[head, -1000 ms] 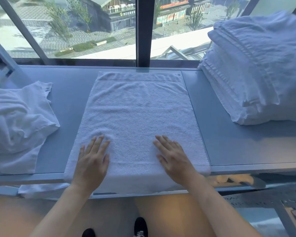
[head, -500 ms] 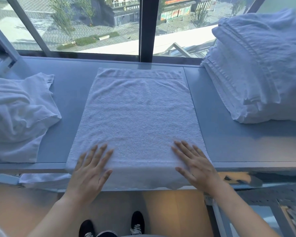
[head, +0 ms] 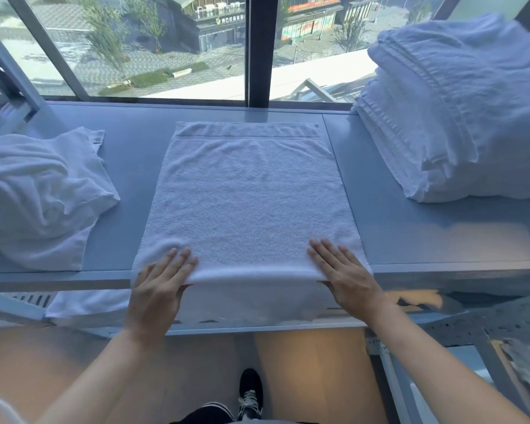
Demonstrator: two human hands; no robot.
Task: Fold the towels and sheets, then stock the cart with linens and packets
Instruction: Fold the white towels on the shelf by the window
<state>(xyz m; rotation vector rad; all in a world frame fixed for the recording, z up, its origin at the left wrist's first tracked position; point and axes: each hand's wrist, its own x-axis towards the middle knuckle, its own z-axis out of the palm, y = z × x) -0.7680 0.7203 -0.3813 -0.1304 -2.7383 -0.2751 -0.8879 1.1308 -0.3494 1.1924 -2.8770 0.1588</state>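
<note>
A white towel (head: 251,197) lies flat on the tabletop (head: 410,234), its long side pointing away from the hands toward the window. The left hand (head: 158,289) and right hand (head: 346,276) press flat on its near corners, fingers straight, thumbs tucked under the near edge.

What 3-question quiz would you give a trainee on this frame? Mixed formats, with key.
1. True or false: the left hand and right hand both lie at the near edge of the spread towel.
2. The folded stack sits on which side of the ledge? A) the person's left B) the person's right C) centre
3. Fill in: the crumpled linen pile lies to the person's ____.

Key: 1 true; 2 B; 3 left.
</note>
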